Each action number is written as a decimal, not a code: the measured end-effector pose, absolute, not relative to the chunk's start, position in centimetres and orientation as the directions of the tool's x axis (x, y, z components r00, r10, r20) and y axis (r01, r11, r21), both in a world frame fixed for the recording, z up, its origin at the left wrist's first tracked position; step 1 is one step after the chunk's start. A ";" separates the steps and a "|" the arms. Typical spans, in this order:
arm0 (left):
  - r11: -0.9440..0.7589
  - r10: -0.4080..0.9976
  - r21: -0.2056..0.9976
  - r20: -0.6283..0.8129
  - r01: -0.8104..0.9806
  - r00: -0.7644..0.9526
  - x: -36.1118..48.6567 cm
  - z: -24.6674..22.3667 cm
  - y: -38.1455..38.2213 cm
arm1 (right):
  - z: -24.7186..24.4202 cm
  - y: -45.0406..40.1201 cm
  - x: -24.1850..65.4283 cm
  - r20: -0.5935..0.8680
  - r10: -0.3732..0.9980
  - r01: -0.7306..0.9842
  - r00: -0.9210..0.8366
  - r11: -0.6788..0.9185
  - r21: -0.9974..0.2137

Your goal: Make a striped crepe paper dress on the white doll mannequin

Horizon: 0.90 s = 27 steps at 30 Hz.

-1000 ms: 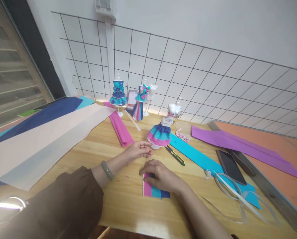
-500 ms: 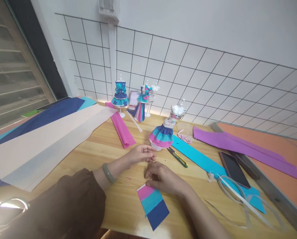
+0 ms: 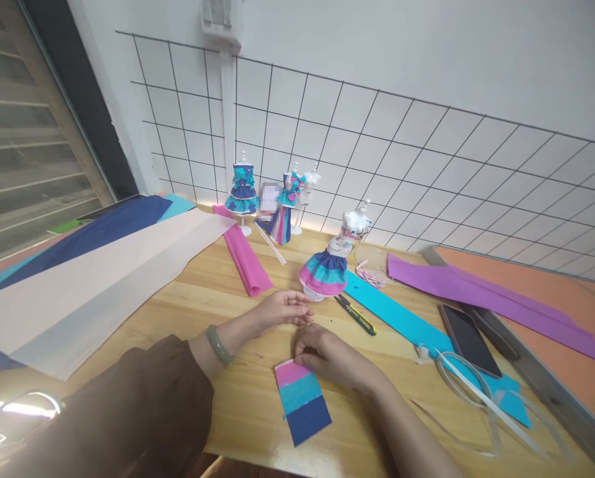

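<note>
My right hand [image 3: 323,355] is closed, thumb and fingers pinching the top edge of a striped cloth piece [image 3: 301,395]. Bands of pink, turquoise and navy run across the piece, which hangs toward me over the wooden table. To the left, my left hand [image 3: 287,309] holds nothing; its fingers are loosely stretched and slightly bent near the right fingertips. Just beyond both hands stands a small dress form [image 3: 344,242] wearing a gathered skirt [image 3: 324,272] in the same three colours. Yellow-and-green thread snips [image 3: 357,315] lie right of the skirt.
Several small dressed forms, including one in a blue dress [image 3: 242,192], stand by the wire grid. Folded sheets [image 3: 103,272] cover the left side. A pink strip [image 3: 248,262], turquoise strip [image 3: 392,309], purple sheet [image 3: 487,299], phone [image 3: 469,338] and loose ribbon [image 3: 481,392] lie about.
The striped piece has turned slightly, its lower end swinging left and up. My right hand has shifted a little with it; my left hand stays nearly still.
</note>
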State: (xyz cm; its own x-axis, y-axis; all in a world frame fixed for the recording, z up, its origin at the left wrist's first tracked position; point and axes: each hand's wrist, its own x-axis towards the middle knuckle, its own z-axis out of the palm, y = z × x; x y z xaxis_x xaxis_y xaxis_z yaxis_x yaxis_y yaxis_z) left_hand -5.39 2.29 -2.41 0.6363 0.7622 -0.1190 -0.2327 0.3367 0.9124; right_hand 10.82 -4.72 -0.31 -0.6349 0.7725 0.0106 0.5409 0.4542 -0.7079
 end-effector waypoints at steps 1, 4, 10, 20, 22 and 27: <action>0.334 0.759 0.913 -0.111 -0.236 0.642 -5.4 -2.4 2.3 | -0.4 -4.7 10.9 -0.012 0.801 0.531 -0.599 0.386 -0.755; 0.343 0.746 0.906 -0.103 -0.247 0.657 -5.5 -2.3 2.2 | -0.6 -4.4 11.5 -0.082 0.884 0.474 -0.460 0.167 -0.865; 0.221 0.692 0.957 -0.016 -0.190 0.722 -5.1 -2.9 2.0 | -0.6 -3.1 13.4 -0.013 0.974 0.439 -0.228 0.091 -0.894; 0.136 0.731 0.981 -0.004 -0.140 0.683 -4.8 -3.7 2.2 | -2.3 -1.9 14.3 0.047 0.988 0.278 -0.149 0.087 -0.957; 0.146 0.739 0.981 -0.024 -0.125 0.673 -4.9 -3.6 2.2 | -2.1 -2.0 14.2 0.046 0.988 0.260 -0.145 0.083 -0.962; 0.151 0.747 0.984 -0.049 -0.096 0.664 -5.0 -3.3 2.1 | -1.1 -2.3 14.1 0.041 0.989 0.219 -0.142 0.072 -0.973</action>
